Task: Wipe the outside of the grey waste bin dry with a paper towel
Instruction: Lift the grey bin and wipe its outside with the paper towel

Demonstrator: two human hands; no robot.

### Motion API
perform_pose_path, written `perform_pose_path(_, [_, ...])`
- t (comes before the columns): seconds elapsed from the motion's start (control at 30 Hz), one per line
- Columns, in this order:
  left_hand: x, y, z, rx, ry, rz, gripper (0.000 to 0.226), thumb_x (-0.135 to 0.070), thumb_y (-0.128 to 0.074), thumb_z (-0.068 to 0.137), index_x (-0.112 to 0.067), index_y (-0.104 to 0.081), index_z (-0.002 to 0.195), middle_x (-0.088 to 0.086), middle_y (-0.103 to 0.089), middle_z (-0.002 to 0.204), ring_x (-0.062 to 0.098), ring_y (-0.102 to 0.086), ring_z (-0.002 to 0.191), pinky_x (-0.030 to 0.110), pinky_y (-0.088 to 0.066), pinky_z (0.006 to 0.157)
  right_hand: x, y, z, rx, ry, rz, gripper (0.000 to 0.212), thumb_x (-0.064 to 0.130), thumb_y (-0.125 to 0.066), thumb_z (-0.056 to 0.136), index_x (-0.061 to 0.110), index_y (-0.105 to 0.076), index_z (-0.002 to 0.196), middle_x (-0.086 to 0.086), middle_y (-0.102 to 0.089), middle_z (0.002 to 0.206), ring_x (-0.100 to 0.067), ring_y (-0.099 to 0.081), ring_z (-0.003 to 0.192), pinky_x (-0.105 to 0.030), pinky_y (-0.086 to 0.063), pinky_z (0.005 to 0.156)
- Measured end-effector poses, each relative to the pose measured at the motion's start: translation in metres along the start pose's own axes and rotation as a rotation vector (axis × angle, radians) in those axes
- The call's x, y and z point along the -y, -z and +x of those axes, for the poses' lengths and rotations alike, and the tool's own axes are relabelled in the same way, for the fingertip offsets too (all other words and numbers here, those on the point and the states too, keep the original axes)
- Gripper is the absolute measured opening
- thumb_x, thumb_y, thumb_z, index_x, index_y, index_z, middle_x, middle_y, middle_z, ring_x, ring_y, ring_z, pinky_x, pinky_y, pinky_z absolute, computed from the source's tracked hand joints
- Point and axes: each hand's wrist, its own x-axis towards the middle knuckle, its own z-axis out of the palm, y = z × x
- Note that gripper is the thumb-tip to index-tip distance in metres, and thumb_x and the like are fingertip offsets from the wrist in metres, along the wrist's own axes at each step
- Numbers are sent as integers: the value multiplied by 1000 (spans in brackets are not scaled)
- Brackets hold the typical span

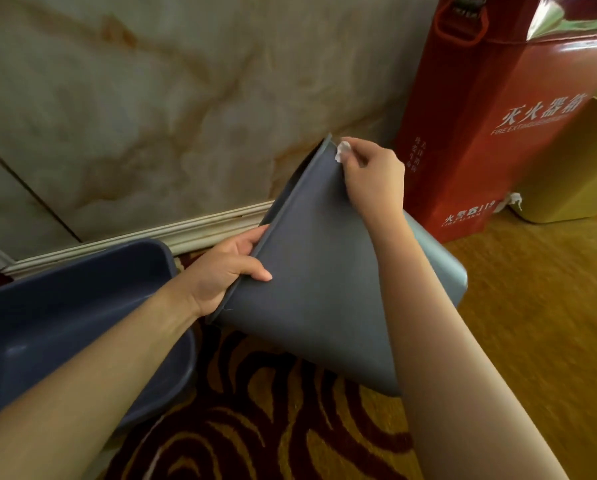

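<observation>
Left hand (227, 268): clamped on the grey waste bin (321, 278) rim, steadying it.
Right hand (371, 174): pinches the paper towel (342, 151) at the bin's far rim corner.
Advice: press flat, stroke down bin wall.

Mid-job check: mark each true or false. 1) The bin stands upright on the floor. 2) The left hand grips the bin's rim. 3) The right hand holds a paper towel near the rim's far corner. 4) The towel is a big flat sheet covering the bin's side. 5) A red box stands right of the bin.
1) False. The bin is tipped over, its opening facing left.
2) True. The left hand clasps the rim.
3) True. The right hand pinches the paper towel there.
4) False. It is a small crumpled wad.
5) True. The red box stands by the wall.
</observation>
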Motion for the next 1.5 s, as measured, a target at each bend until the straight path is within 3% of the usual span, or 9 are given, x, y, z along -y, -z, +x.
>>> perform_pose_path(0.17, [-7,4,3,64,51,33,57,12,-49,75,-21,-56,121,1,-73,106,18,-69,94,29,-57,77,1,4,-12,26,-17,-11,20,18,-52,92,14,-71,100,-12,-73,98,-25,-63,95,-31,-47,78])
perform_pose_path(0.3, [-31,-7,27,3,-29,-14,41,-32,-52,85,-17,-58,122,13,-66,118,22,-62,105,36,-49,95,-1,-7,-30,82,68,-79,23,17,-54,90,17,-68,109,-15,-71,101,-26,-61,103,-29,-44,84])
perform_pose_path(0.4, [-50,-16,45,-112,9,111,53,-56,-28,90,-18,-64,101,4,-75,74,11,-70,65,23,-56,57,-7,-14,-62,41,120,-105,27,13,-53,90,16,-66,113,-15,-69,94,-27,-56,100,-24,-36,76])
perform_pose_path(0.6, [-45,-25,59,-297,68,11,50,-53,-37,90,-13,-56,67,0,-61,49,12,-59,41,19,-47,41,-3,-6,-93,149,215,108,25,7,-58,89,16,-68,111,-8,-69,97,-15,-57,97,-9,-38,82])
perform_pose_path(0.83, [-59,-26,62,-250,180,-96,44,-50,-36,91,-15,-61,85,3,-71,67,16,-68,58,23,-55,51,-6,-16,-151,76,406,28,29,4,-62,85,13,-67,112,-3,-70,107,-14,-58,97,-20,-48,85])
perform_pose_path(0.93, [-64,-33,63,-254,215,2,51,-63,-43,82,-17,-63,90,2,-70,87,16,-68,75,26,-56,69,-25,-19,-169,28,502,-61,29,0,-61,85,8,-66,112,-4,-66,119,-17,-57,109,-25,-48,95])
perform_pose_path(1.07, [-62,-41,62,-457,167,187,75,-67,-49,75,-16,-52,129,0,-51,139,19,-47,128,39,-34,109,-50,-9,-177,55,590,-122,25,-2,-57,88,4,-67,110,-6,-65,120,-18,-57,110,-29,-49,94])
perform_pose_path(1.33, [-48,-33,40,-532,-154,326,45,-69,-47,70,-27,-62,73,-9,-63,86,10,-60,85,33,-46,93,-11,23,-95,-377,201,45,22,1,-59,86,6,-69,105,0,-70,84,-17,-58,85,-9,-40,81])
perform_pose_path(1.5, [-37,-25,24,-398,-341,277,29,-49,-49,82,-38,-75,79,-19,-75,84,-1,-66,89,27,-48,85,39,-9,-70,-165,313,56,26,-1,-57,83,5,-68,105,-9,-72,95,-26,-58,93,-15,-35,75])
